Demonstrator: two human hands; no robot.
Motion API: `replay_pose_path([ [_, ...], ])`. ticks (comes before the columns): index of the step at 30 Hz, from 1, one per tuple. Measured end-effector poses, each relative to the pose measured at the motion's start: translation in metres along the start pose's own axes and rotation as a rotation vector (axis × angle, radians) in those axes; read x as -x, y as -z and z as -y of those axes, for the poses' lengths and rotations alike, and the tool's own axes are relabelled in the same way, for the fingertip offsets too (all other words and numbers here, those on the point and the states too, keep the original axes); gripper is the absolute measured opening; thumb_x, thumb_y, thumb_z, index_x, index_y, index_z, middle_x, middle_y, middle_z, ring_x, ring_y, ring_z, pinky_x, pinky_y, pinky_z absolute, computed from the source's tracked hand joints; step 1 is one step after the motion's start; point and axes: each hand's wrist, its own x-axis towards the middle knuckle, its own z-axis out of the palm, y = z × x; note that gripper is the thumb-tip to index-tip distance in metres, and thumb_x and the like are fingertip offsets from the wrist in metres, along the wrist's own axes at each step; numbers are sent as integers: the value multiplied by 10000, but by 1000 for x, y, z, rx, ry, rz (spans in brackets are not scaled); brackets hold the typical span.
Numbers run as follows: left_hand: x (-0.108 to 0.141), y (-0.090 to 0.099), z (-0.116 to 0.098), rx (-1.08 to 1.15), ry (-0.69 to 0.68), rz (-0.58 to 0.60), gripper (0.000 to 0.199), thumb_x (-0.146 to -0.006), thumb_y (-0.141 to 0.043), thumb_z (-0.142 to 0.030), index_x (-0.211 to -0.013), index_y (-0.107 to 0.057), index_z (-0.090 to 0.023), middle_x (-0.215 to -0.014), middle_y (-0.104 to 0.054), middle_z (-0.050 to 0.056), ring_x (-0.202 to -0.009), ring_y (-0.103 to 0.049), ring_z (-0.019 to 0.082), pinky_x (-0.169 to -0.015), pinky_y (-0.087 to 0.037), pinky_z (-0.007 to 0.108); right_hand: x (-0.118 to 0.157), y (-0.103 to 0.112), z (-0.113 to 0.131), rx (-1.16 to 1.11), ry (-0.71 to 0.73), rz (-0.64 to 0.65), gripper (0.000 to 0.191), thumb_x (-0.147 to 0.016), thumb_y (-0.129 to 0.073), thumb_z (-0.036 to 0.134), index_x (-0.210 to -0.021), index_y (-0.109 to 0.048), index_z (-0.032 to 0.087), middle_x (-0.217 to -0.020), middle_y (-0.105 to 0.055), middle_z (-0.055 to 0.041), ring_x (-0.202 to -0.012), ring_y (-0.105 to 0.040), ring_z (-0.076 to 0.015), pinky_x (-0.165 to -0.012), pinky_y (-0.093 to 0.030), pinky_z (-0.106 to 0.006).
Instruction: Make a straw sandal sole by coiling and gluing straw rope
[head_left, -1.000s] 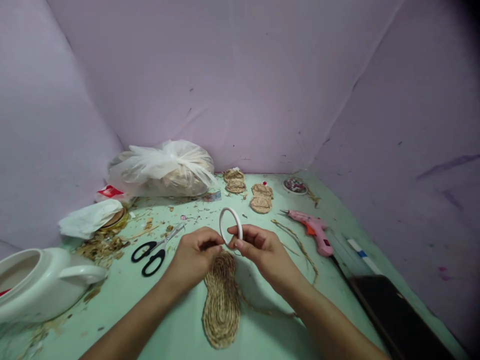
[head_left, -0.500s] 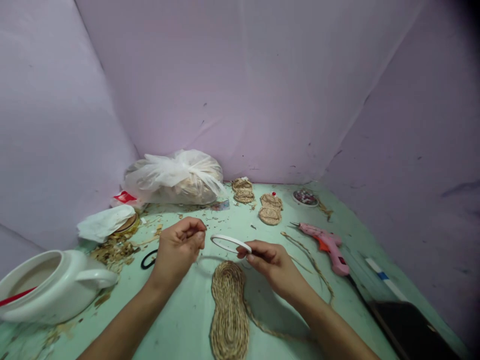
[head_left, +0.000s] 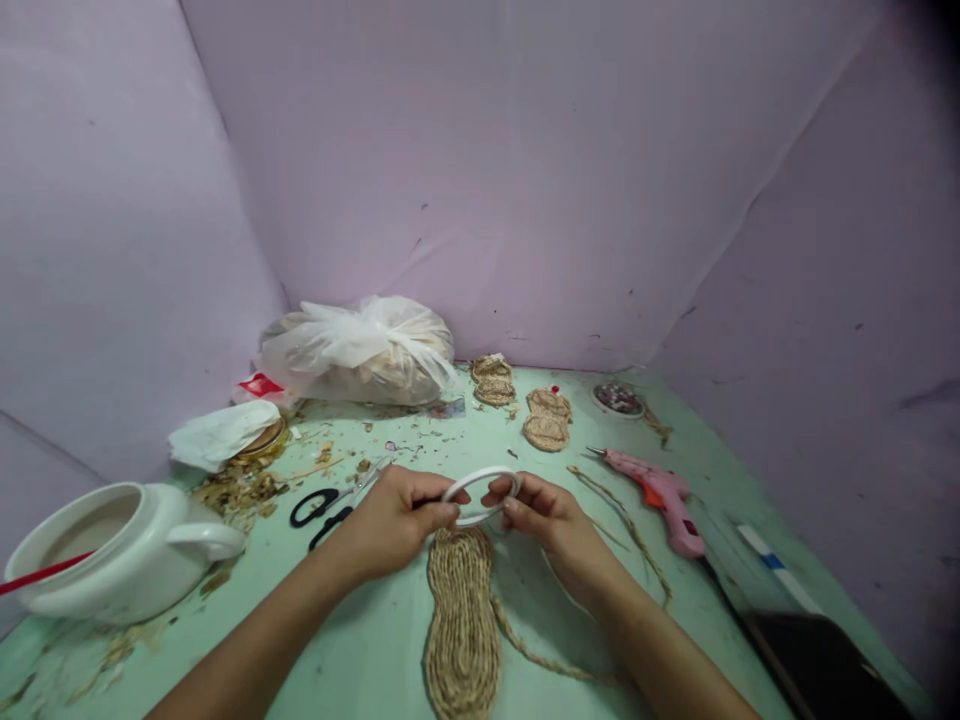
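While the left hand pinches the white ring, the right hand does too.

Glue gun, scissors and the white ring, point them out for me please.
Pink glue gun (head_left: 681, 524): head view, on its handle.
Black-handled scissors (head_left: 321, 498): head view, on a finger loop's rim.
White ring (head_left: 477, 474): head view, on its far rim.

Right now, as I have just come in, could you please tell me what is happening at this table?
A person holds a white ring between the left hand and the right hand, just above the far end of a coiled rope piece. The scissors lie beyond the left forearm, partly hidden by it. The pink glue gun lies to the right, and two smaller rope pieces lie farther back.
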Motion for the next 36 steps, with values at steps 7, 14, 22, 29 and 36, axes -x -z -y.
replay_pose_path([
  [7,5,-3,-6,-140,-100,-35,236,-751,-503,-152,-528,-578,-141,-480,-330,-54,-487,-323,79,-474,-240,192,11,-11,13,271,131,-59,167,-759,-593,279,-875,-674,190,-678,-611,-5,-582,-481,-123,-559,-377,-251],
  [14,4,-1,-6,-156,-62,-36,179,-758,-513,-188,-708,-681,-149,-552,-506,-30,-537,-439,94,-520,-308,183,13,-13,18,239,86,-5,186,-788,-563,346,-802,-652,182,-569,-536,16,-530,-455,-114,-528,-373,-245],
  [22,2,6,0,-40,-25,-61,205,-753,-520,-245,-618,-623,-129,-520,-406,-41,-502,-349,82,-481,-271,188,5,-4,13,-213,-72,25,250,-726,-641,406,-805,-615,169,-844,-616,-46,-619,-513,-113,-606,-412,-260],
  [29,7,-1,-6,-334,-156,-67,232,-795,-475,-182,-659,-663,-163,-512,-477,-26,-512,-443,100,-516,-298,203,11,-12,17,121,24,38,257,-789,-547,398,-861,-638,168,-557,-548,14,-520,-497,-121,-534,-394,-256],
  [36,9,-7,-9,-408,-126,-69,214,-792,-479,-194,-702,-671,-168,-622,-600,9,-587,-519,120,-576,-345,212,19,-21,24,171,37,51,204,-798,-546,376,-790,-603,180,-601,-543,16,-535,-484,-112,-526,-377,-240],
])
